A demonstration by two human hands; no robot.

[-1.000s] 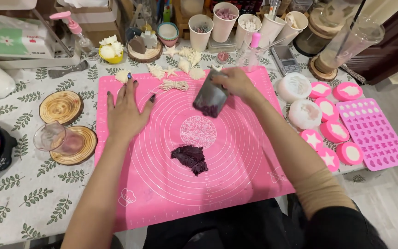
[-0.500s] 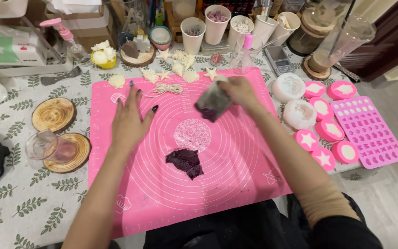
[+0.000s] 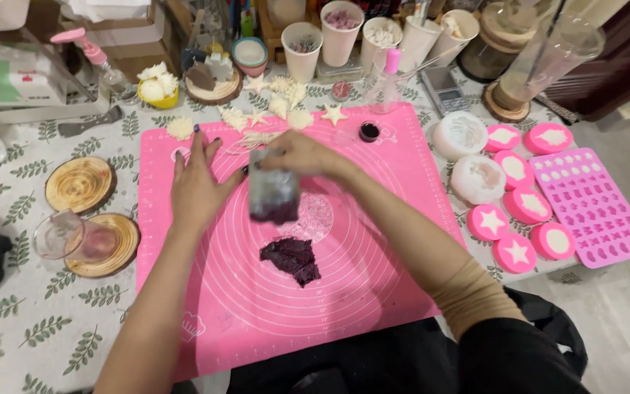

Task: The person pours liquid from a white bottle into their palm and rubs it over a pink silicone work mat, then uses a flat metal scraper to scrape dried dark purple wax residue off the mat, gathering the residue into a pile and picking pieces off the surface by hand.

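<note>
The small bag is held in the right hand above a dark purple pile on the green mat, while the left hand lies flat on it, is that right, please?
Not quite: the mat is pink, not green, as the head view shows. The rest holds: the right hand holds the small bag above the dark purple pile, and the left hand lies flat on the mat.

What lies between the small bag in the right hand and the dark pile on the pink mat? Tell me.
Nothing visible. The right hand holds the small bag just above the dark pile, with only bare pink mat between them. The left hand rests flat on the mat beside the bag, clear of the gap.
</note>
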